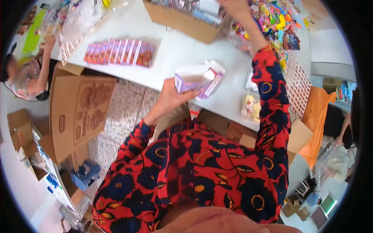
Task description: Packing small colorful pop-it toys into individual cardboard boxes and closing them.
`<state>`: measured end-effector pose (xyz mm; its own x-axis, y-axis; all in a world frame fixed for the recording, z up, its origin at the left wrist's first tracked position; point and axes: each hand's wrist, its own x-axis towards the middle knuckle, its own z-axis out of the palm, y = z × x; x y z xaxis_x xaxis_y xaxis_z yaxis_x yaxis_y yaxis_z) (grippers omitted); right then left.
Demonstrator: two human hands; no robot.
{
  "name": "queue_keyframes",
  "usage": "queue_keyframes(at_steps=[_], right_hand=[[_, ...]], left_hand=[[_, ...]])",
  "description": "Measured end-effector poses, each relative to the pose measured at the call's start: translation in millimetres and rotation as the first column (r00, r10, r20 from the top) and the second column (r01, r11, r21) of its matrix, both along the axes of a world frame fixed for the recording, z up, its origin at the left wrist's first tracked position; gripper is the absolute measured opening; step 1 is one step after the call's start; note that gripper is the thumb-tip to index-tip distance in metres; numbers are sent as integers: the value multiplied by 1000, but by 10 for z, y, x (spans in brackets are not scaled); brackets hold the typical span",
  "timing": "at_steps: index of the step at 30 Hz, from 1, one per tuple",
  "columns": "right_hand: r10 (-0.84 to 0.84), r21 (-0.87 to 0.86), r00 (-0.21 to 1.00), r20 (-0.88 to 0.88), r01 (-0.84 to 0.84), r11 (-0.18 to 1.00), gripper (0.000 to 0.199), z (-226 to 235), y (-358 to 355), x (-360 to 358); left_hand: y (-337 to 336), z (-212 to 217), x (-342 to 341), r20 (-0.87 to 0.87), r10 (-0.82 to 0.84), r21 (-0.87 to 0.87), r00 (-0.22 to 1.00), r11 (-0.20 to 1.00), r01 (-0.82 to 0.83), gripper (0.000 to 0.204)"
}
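Note:
My left hand (pixel 173 94) is closed around a small purple-and-white carton (pixel 190 81), holding it above the near edge of the white table (pixel 167 46). The carton's top is open, with its flaps standing up toward the right. My right arm stretches far forward, and my right hand (pixel 235 9) is over the right end of a brown cardboard box (pixel 182 21) filled with small packaged items. The picture's upper edge cuts off part of that hand, so its fingers do not show well enough to read.
A fanned row of purple printed packets (pixel 118 53) lies left of the carton. Colourful small pieces (pixel 278 23) are heaped at the far right. Yellowish wrapped items (pixel 250 106) lie near the right edge. A large carton (pixel 83 108) stands at the left, near another person (pixel 33 75).

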<state>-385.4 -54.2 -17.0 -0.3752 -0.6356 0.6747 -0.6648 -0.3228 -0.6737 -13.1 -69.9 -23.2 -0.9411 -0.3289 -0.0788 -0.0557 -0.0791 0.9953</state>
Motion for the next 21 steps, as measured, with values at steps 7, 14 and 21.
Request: queue_keyframes(at_steps=[7,14,21], right_hand=[[-256,375,960,113,198,906,10,1108,733,899],[-200,336,908,369,70,939,19,1212,1432,1375],[-30,278,911,410,-94,956,13,1332,1881,2007]], left_hand=[[68,56,22,-92,-87,96,992,991,96,36],[314,69,66,-120,-154,105,981,980,167,40],[486,232,5,-204,-49,66,978,996,64,49]])
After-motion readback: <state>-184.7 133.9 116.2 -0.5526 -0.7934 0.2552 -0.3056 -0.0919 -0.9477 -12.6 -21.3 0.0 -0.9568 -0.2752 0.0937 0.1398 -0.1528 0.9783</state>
